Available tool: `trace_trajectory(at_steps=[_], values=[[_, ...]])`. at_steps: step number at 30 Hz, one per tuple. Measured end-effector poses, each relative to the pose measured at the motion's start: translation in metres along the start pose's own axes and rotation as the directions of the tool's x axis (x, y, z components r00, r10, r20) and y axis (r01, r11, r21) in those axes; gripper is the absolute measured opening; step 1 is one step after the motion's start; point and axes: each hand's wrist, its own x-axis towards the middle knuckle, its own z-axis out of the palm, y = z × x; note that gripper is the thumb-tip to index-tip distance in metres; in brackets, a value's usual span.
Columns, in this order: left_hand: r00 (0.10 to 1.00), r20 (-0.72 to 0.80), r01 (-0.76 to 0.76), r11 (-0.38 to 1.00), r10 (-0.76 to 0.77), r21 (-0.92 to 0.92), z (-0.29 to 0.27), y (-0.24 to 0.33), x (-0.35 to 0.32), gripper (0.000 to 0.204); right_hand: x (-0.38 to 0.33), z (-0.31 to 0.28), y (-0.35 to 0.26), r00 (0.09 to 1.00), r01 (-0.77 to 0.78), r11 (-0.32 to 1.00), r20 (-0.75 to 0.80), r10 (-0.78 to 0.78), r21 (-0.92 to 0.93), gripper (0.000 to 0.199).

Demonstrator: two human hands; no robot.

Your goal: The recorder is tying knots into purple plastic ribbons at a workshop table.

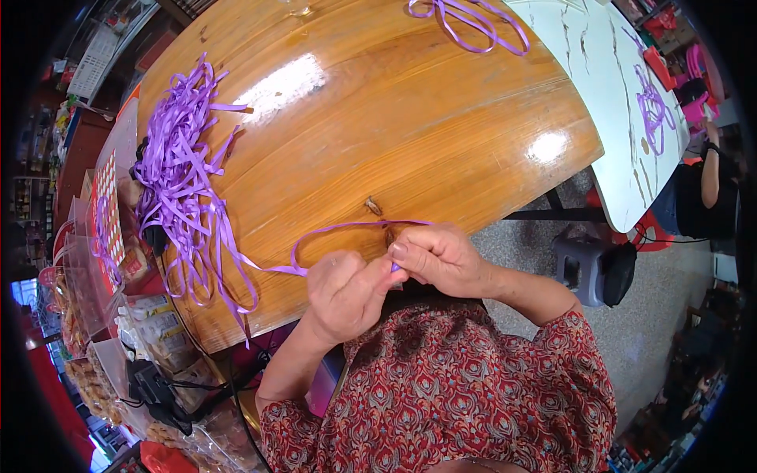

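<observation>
A thin purple ribbon loops over the near edge of the wooden table and runs into my two hands. My left hand is closed, its thumb and fingers pinching the ribbon. Pressed up against it, my right hand is also closed on the ribbon, thumb on top. A small bit of purple shows between the fingertips; the rest there is hidden. From my left hand the ribbon trails left toward a large tangled heap of purple ribbons on the table's left side.
More purple ribbon lies at the table's far edge. A white marble-patterned table adjoins on the right, with another ribbon bundle. A grey stool stands below it. Packaged goods crowd the left. Another person's arm shows far right.
</observation>
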Motion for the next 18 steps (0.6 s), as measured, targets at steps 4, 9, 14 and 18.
trace_trajectory(at_steps=[4, 9, 14, 18], values=[[0.998, -0.010, 0.067, 0.998, -0.066, 0.020, 0.000, -0.006, 0.014, 0.037, 0.008, -0.014, -0.009, 0.987, -0.150, 0.985, 0.066, 0.144, 0.087, 0.032], [0.983, -0.136, 0.135, 0.989, -0.125, 0.068, -0.009, -0.009, 0.027, 0.056, 0.020, -0.045, -0.032, 0.968, -0.140, 0.978, -0.186, 0.168, 0.155, 0.018], [0.945, -0.231, 0.254, 0.965, -0.234, 0.062, -0.021, -0.022, 0.004, 0.052, 0.046, -0.093, -0.037, 0.931, -0.023, 0.997, -0.362, 0.046, 0.067, 0.024], [0.908, -0.223, 0.359, 0.933, -0.354, -0.019, -0.028, -0.022, -0.013, 0.041, 0.097, -0.150, -0.057, 0.852, 0.157, 0.987, -0.510, -0.117, 0.037, 0.027]])
